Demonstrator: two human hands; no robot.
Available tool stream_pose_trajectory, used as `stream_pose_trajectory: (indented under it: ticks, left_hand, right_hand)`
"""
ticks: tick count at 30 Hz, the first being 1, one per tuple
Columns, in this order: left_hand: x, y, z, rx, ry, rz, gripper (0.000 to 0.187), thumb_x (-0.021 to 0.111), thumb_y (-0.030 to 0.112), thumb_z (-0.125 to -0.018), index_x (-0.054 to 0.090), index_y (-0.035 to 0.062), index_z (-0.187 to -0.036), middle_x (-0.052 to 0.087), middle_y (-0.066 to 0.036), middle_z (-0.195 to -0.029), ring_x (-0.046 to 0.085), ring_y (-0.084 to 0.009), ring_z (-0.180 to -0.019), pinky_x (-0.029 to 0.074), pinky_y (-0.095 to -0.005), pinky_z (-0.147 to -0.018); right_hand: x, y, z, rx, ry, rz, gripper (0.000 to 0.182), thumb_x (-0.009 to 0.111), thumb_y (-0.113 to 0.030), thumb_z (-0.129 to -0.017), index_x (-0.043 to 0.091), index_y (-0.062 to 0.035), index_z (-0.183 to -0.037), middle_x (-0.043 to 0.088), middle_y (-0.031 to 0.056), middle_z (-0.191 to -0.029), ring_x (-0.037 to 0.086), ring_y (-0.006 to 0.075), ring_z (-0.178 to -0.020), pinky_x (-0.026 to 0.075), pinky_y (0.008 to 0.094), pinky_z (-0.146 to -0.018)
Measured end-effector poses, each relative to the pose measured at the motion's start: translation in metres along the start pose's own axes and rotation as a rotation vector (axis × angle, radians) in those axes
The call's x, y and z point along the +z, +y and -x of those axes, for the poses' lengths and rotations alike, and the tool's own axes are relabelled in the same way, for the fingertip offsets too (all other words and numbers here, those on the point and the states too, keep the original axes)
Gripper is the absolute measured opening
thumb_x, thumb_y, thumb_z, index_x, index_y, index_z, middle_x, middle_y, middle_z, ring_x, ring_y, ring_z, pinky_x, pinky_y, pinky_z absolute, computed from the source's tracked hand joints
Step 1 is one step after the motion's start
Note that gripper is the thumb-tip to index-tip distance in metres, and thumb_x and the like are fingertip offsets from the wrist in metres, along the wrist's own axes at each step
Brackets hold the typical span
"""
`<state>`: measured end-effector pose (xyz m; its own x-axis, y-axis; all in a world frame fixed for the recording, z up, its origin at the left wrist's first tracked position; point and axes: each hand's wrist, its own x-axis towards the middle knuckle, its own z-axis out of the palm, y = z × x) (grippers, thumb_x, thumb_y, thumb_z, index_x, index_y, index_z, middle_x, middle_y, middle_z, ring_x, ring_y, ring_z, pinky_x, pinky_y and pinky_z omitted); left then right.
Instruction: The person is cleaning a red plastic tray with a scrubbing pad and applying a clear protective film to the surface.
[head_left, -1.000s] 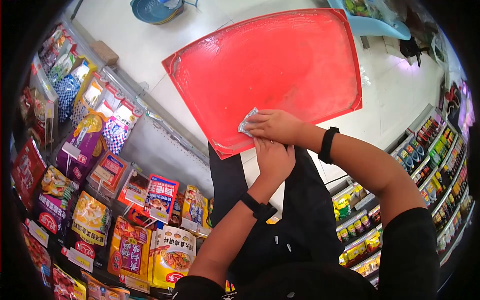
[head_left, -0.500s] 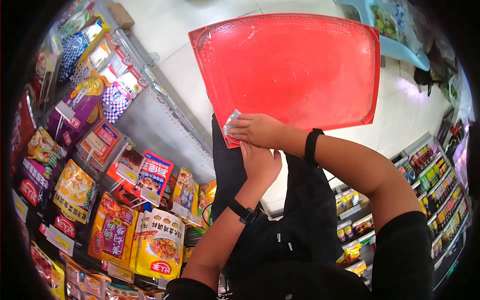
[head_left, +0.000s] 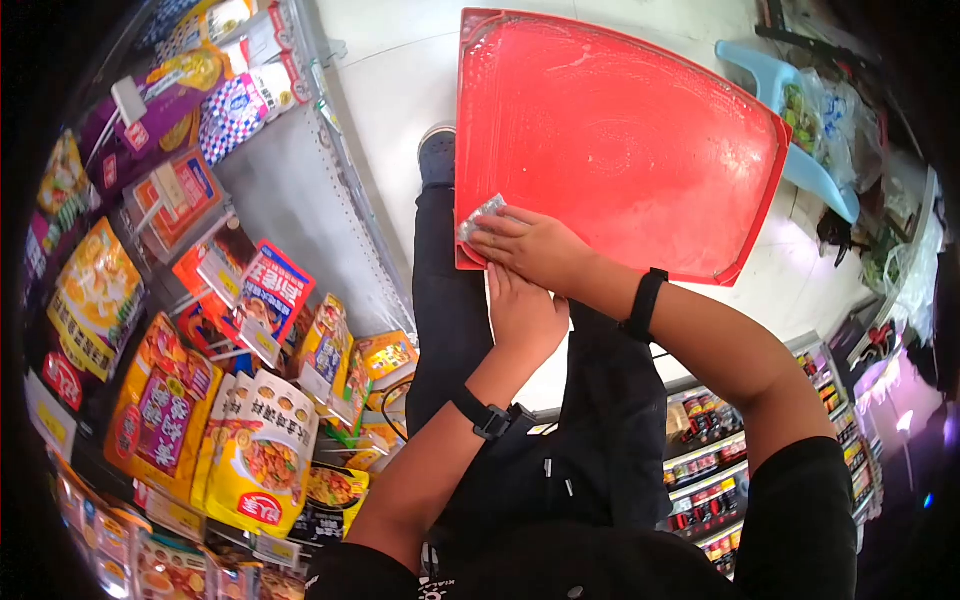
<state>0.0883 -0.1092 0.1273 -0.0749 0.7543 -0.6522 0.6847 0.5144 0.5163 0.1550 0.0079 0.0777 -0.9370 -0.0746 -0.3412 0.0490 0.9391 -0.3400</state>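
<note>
A red tray-like panel (head_left: 620,140) with a raised rim lies tilted in front of my legs, its surface wet with streaks and suds. My right hand (head_left: 535,245) presses a crumpled silvery scrubbing pad (head_left: 484,216) against the panel's near left corner, fingers over the pad. Just below it, my left hand (head_left: 525,315) grips the panel's near edge by that corner, its fingers partly under the right hand and its thumb apart. The left fingertips are partly hidden.
Shelves of seasoning packets (head_left: 255,455) stand at the left beside a bare grey metal shelf (head_left: 290,190). A light blue stool (head_left: 815,180) with bagged greens stands far right. Shelves of jars (head_left: 705,465) are at lower right. My shoe (head_left: 437,155) is left of the panel.
The view has turned, and the panel appears further right and rotated clockwise. My right hand and the pad have shifted slightly up along the panel's left rim. The left hand stays at the near edge.
</note>
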Motion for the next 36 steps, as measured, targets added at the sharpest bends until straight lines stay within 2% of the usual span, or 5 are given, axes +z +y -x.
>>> stream_pose_trajectory:
  ticks: [9, 13, 21, 29, 36]
  left_hand:
    - [0.022, 0.013, 0.0, -0.087, 0.235, -0.033, 0.065, 0.072, 0.027, -0.09, 0.054, -0.0092, -0.141, 0.053, -0.036, -0.142, 0.044, -0.0488, -0.14, 0.025, -0.0552, -0.125]
    - [0.038, 0.014, 0.008, 0.023, 0.318, 0.027, 0.06, 0.074, 0.023, -0.087, 0.058, -0.0091, -0.136, 0.055, -0.035, -0.136, 0.047, -0.0493, -0.136, 0.027, -0.0551, -0.125]
    - [0.055, 0.019, 0.0, -0.068, 0.571, -0.074, 0.057, 0.072, 0.023, -0.089, 0.06, -0.0104, -0.133, 0.062, -0.036, -0.123, 0.052, -0.0514, -0.129, 0.031, -0.0581, -0.121]
    - [0.083, 0.059, 0.004, -0.008, 0.515, 0.139, 0.064, 0.074, 0.023, -0.084, 0.056, -0.0111, -0.135, 0.056, -0.038, -0.13, 0.049, -0.0538, -0.132, 0.029, -0.0599, -0.121]
    - [0.072, 0.046, 0.008, -0.065, 0.468, -0.051, 0.059, 0.072, 0.028, -0.087, 0.06, -0.0104, -0.131, 0.06, -0.035, -0.128, 0.051, -0.0494, -0.13, 0.028, -0.0593, -0.12]
  right_hand:
    - [0.019, 0.007, -0.002, -0.133, 0.202, 0.05, 0.052, 0.061, -0.031, -0.094, 0.063, -0.0203, -0.145, 0.057, -0.011, -0.152, 0.04, 0.0128, -0.147, 0.03, 0.0334, -0.123]
    - [0.015, 0.004, 0.008, -0.174, 0.125, 0.069, 0.05, 0.06, -0.031, -0.094, 0.063, -0.0204, -0.143, 0.06, -0.0105, -0.147, 0.042, 0.0129, -0.146, 0.032, 0.0338, -0.122]
    - [0.008, 0.006, 0.0, -0.217, 0.121, 0.168, 0.051, 0.059, -0.031, -0.095, 0.061, -0.0194, -0.145, 0.055, -0.0097, -0.153, 0.041, 0.0134, -0.148, 0.032, 0.0355, -0.124]
    - [0.015, 0.028, 0.053, -0.311, 0.046, 0.09, 0.051, 0.063, -0.029, -0.092, 0.064, -0.0201, -0.142, 0.056, -0.0084, -0.152, 0.042, 0.0153, -0.146, 0.034, 0.0344, -0.123]
    - [0.017, 0.019, 0.032, -0.332, 0.045, 0.121, 0.05, 0.063, -0.027, -0.092, 0.065, -0.0203, -0.141, 0.056, -0.0101, -0.153, 0.041, 0.0164, -0.148, 0.032, 0.0345, -0.125]
